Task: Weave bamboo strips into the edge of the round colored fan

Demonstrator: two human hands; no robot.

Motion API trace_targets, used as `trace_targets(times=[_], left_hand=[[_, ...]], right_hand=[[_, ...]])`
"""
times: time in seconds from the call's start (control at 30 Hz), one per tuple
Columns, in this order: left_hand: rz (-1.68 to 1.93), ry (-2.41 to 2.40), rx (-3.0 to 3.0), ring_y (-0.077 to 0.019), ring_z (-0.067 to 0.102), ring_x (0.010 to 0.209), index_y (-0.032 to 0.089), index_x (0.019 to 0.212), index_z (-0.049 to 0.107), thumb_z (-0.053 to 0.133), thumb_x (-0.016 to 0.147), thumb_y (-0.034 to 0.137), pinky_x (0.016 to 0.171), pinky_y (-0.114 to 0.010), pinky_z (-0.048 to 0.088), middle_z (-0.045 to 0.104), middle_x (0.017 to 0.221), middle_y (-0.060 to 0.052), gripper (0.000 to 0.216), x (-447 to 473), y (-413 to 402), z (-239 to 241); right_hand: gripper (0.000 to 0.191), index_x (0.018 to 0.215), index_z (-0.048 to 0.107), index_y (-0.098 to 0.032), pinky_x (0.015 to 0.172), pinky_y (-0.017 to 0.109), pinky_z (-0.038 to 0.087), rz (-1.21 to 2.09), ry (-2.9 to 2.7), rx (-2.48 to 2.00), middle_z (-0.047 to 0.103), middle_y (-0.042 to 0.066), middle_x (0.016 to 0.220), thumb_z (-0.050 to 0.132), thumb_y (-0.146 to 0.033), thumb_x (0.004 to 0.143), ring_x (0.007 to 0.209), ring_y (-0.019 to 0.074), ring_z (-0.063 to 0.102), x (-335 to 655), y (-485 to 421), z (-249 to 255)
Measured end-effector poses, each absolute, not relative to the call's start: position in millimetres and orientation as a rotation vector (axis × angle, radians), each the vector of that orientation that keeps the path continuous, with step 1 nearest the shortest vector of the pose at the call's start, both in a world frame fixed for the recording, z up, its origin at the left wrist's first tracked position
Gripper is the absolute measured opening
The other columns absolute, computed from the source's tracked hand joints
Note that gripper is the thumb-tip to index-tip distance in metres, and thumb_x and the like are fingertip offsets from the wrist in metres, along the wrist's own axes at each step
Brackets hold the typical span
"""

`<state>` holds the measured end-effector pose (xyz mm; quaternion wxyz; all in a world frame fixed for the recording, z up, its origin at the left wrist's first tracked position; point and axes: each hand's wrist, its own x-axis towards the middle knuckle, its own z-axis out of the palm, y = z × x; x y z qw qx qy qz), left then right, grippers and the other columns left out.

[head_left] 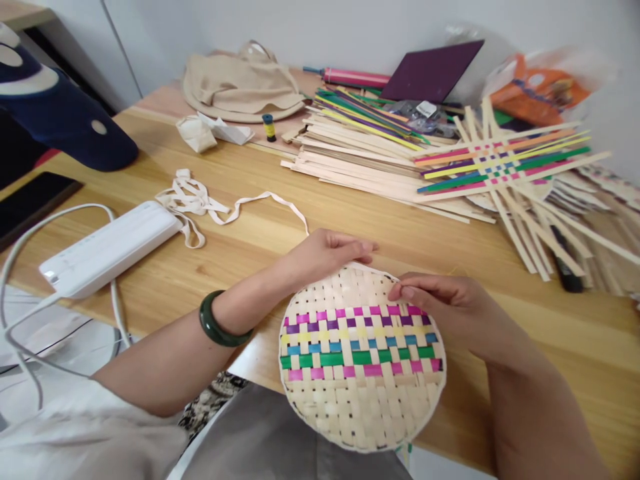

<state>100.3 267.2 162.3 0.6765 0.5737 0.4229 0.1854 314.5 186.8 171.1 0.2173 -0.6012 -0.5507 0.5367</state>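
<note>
A round woven mat [361, 373] of pale strips with purple, yellow, blue, green and pink bands lies at the table's near edge, partly over my lap. My left hand [327, 252], with a green bangle on its wrist, grips the mat's far rim with closed fingers. At the upper right rim my right hand [453, 303] pinches the edge between thumb and fingers. A white cloth tape [273, 199] runs from the left hand across the table to a loose heap.
A stack of plain and coloured strips [360, 143] and a half-woven piece [505, 163] lie at the back right. A white power bank [107, 248] with cable sits left. A beige hat [243, 83], thread spool [269, 126] and purple folder [430, 70] stand behind.
</note>
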Motion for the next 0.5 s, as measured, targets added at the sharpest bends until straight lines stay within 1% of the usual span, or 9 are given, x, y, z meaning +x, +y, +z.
trace_targets(times=[0.07,0.17,0.23,0.37,0.5], left_hand=[[0.416,0.970,1.297,-0.0127,0.063,0.078,0.014,0.098,0.073,0.057,0.083,0.041,0.065,-0.020,0.047,0.072,0.100,-0.008,0.034,101,267,166],[0.321,0.984,1.346,-0.0111,0.060,0.065,0.014,0.095,0.074,0.057,0.083,0.041,0.057,-0.019,0.045,0.073,0.085,-0.006,0.034,100,266,168],[0.308,0.973,1.350,-0.0102,0.059,0.061,0.014,0.096,0.074,0.057,0.083,0.042,0.054,-0.019,0.044,0.072,0.080,-0.005,0.035,99,266,167],[0.314,0.934,1.333,-0.0106,0.060,0.064,0.015,0.094,0.074,0.058,0.081,0.044,0.055,-0.019,0.045,0.072,0.084,-0.005,0.036,98,266,161],[0.283,0.922,1.287,-0.0123,0.062,0.066,0.016,0.096,0.073,0.058,0.080,0.046,0.056,-0.020,0.046,0.072,0.087,-0.006,0.037,97,267,154]], right_hand=[[0.025,0.084,0.074,-0.026,0.062,0.021,0.050,1.483,-1.520,-1.660,0.069,0.001,0.094,0.061,-0.047,0.082,0.074,0.0135,0.062,315,187,171],[0.026,0.084,0.074,-0.025,0.061,0.023,0.051,1.457,-1.531,-1.669,0.070,0.002,0.093,0.061,-0.048,0.082,0.074,0.0148,0.062,315,187,171],[0.027,0.083,0.074,-0.024,0.061,0.024,0.051,1.425,-1.538,-1.682,0.070,0.003,0.091,0.061,-0.048,0.082,0.074,0.0155,0.062,313,187,171],[0.027,0.083,0.074,-0.024,0.056,0.023,0.049,1.375,-1.522,-1.715,0.070,0.002,0.085,0.060,-0.047,0.082,0.069,0.0145,0.061,309,188,172],[0.028,0.083,0.074,-0.024,0.057,0.023,0.048,1.324,-1.548,-1.731,0.070,0.002,0.090,0.059,-0.048,0.082,0.070,0.0142,0.061,306,187,171]])
